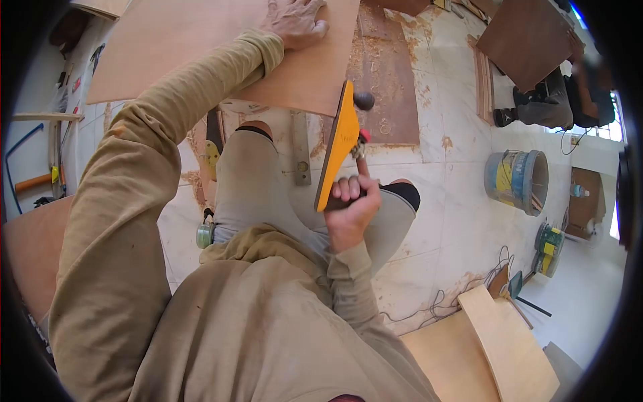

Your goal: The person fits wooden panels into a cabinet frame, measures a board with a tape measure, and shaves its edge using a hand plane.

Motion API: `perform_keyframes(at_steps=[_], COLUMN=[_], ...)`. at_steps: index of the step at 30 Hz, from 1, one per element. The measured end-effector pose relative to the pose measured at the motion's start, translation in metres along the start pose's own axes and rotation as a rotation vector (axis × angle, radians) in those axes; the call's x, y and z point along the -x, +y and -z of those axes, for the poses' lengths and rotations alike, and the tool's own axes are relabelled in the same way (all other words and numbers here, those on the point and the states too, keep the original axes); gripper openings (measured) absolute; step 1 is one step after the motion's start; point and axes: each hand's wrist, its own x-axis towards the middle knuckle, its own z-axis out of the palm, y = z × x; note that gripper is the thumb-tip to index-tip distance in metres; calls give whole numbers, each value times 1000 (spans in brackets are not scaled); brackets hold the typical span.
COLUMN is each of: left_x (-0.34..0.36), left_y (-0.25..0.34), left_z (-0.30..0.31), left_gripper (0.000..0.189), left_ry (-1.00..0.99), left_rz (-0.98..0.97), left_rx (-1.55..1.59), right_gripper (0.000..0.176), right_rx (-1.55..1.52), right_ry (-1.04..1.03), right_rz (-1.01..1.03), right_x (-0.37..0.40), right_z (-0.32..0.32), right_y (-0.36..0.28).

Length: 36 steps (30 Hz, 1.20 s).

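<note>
A thin reddish-brown plywood panel spans the upper left in front of me. Flat on its face near the far side rests my left hand, fingers spread and partly cut off by the frame's top. My right hand is wrapped around the rear handle of a hand plane, one finger stretched forward along it. The plane is turned on its side, its yellow side up and dark front knob pointing right. Its sole meets the panel's right edge at the near corner. The handle is mostly hidden by my fingers.
Wood shavings lie on a brown board and the tiled floor. A metal straightedge lies between my knees. To the right are a grey bucket, a green tub, a seated person, cables and plywood offcuts.
</note>
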Motion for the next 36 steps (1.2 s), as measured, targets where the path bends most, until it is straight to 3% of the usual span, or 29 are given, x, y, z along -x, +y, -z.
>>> perform_keyframes(at_steps=[3, 9, 11, 13, 15, 18, 21, 24, 27, 30, 33, 36], left_x=[8, 6, 9, 6, 9, 7, 6, 8, 0, -3, -2, -2], left_y=[4, 2, 3, 4, 4, 3, 5, 4, 1, -4, -2, -4], left_z=[21, 19, 13, 19, 27, 24, 19, 16, 2, -1, -2, -4], left_gripper=[60, 59, 60, 61, 61, 60, 59, 58, 63, 63, 63, 62], left_ry=[-34, -42, -36, -20, -61, -56, -48, 12, 3, -13, 9, 1], left_rz=[12, -10, -18, -2, 20, -7, 21, 1, 1, -4, -8, -12], left_rx=[112, 105, 111, 118, 126, 93, 124, 100, 13, 22, 19, 15], right_gripper=[53, 58, 61, 60, 45, 61, 59, 58, 59, 61, 62, 61], right_rx=[-45, 21, -19, -80, -10, 17, 33, -64, -39, 111, 101, 66], right_ry=[-110, -31, 23, -62, -81, -33, 46, -109, -139, -6, 82, -110], right_rz=[-7, -41, -18, -9, 52, -11, -17, -10, 17, 9, 7, 77], right_x=[-54, 54, 8, -59, -65, 10, 30, -68, -67, 27, 28, -82], right_z=[-19, 19, 8, -15, -30, 15, 15, -17, -22, 13, 5, -43], right_y=[-2, -2, 2, 2, 0, -1, 5, -1, -2, -2, 0, -7])
